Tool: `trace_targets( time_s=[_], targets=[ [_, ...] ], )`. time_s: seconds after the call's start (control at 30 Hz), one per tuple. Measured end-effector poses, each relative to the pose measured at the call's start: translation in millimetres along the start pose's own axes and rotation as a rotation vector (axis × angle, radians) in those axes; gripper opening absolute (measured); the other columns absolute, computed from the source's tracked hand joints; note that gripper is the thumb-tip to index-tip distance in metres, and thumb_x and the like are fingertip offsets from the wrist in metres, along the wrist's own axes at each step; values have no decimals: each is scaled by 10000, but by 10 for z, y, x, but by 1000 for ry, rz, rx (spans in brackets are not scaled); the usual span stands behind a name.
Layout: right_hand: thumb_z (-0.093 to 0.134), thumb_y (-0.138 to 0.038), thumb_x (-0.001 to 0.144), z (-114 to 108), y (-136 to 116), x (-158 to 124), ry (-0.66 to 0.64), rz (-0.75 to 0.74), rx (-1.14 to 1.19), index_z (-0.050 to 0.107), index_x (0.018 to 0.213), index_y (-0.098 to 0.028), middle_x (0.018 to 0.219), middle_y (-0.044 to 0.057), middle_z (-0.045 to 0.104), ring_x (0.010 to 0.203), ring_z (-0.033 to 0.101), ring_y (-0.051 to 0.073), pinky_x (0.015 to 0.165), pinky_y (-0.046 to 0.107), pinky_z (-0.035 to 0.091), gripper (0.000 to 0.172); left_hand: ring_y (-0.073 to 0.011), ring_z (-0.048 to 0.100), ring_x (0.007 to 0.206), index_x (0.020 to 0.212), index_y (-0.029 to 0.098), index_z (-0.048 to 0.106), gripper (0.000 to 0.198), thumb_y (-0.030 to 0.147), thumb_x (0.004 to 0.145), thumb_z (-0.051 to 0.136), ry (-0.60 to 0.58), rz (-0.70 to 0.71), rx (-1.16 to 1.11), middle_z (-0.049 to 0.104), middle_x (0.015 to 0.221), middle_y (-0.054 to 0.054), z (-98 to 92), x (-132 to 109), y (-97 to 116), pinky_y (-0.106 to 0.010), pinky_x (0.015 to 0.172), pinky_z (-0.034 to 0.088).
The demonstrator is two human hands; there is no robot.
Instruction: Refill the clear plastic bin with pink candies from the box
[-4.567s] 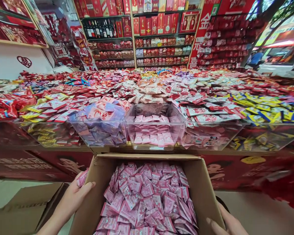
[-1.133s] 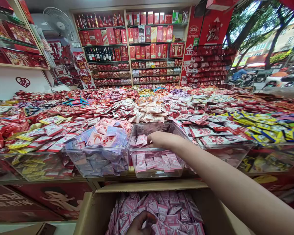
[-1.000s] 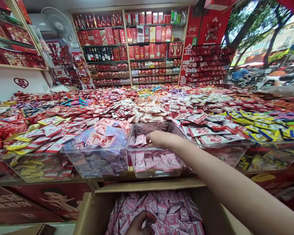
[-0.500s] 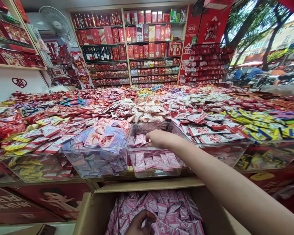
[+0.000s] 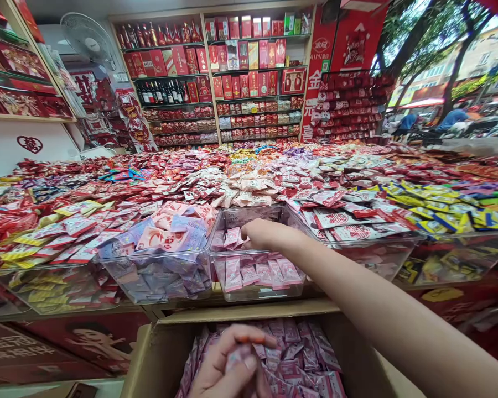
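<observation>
Left hand (image 5: pixel 222 365) now higher, curled round blurred pink packet (image 5: pixel 237 354); right hand (image 5: pixel 263 235), grip unclear.

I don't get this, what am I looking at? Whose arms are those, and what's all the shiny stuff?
There's no robot here, just a person's two bare hands. One camera on that person's head looks forward and down, so you see almost what they see.

The right hand reaches into a clear plastic bin of pink packets; I can't tell whether it grips one. The left hand is over a cardboard box full of matching packets, and seems to hold a small packet, though it's blurry.

The shiny stuff is a big spread of colourful packets. Behind it, wine bottles stand on shelves.
</observation>
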State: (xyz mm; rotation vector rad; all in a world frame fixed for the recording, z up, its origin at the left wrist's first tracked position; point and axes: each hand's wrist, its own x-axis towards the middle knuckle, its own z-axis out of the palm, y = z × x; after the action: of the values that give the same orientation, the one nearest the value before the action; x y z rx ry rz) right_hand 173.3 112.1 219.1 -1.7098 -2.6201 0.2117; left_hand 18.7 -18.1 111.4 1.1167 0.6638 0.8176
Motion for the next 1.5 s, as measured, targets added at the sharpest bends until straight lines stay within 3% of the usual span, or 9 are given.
trace_targets(
  time_s=[0.17,0.3,0.4,0.5,0.6,0.73,0.97,1.17,1.5],
  targets=[
    [365,-233,785,22,61,54,341,-2,90,573,849,-141,895,111,603,806,546,198,653,280,388,237,-105,482,544,955,227,531,279,329,695,539,104,523,142,567,962,-48,254,410,1126,-215,446,323],
    [209,-381,849,-47,100,87,670,-88,718,491,833,-145,715,51,573,582,528,108,530,219,390,369,-108,510,645,1129,290,397,361,376,779,398,55,648,31,477,1039,-28,243,1033,1473,-212,520,386],
    [121,-476,835,-82,143,88,696,-201,1040,446,898,-147,728,36,542,519,505,85,462,199,375,467,-122,527,681,1194,284,321,458,485,783,312,55,567,-20,476,1060,-52,226,1349,1474,-228,563,408],
    [370,-461,764,-61,200,85,776,-181,848,488,830,-156,698,4,524,565,481,89,498,193,359,334,-127,533,689,1199,273,310,453,459,786,313,52,542,-35,516,1020,-57,203,1469,1405,-231,575,413],
    [475,-355,708,-23,254,94,837,-67,642,525,776,-150,661,-6,526,583,457,94,533,201,344,222,-104,524,752,1169,284,338,489,215,708,487,144,597,32,532,971,-19,137,1502,1321,-196,620,412],
    [469,-347,717,-6,303,125,857,-31,734,529,817,-144,713,17,553,620,483,108,551,214,364,234,-88,534,671,1069,220,436,503,89,604,573,251,524,239,559,849,-2,53,1522,1234,-189,575,418],
    [299,-322,805,-102,245,98,778,-109,1250,374,1077,-199,952,41,525,634,531,92,492,200,410,308,-56,483,405,913,211,446,279,107,658,493,172,285,14,511,615,45,73,1420,1314,-168,400,370],
    [491,-256,709,-99,216,58,629,-274,1303,404,1086,-214,1005,42,513,865,512,127,715,257,444,389,-53,398,328,795,194,444,234,75,599,393,116,123,25,431,507,57,93,1371,1365,-154,337,296],
    [651,-342,563,3,335,176,923,-12,1332,343,906,-193,744,-20,480,646,501,111,541,236,425,484,-104,571,455,812,196,467,182,366,749,448,225,64,192,546,635,14,119,1414,1290,-197,387,431]
  ],
)
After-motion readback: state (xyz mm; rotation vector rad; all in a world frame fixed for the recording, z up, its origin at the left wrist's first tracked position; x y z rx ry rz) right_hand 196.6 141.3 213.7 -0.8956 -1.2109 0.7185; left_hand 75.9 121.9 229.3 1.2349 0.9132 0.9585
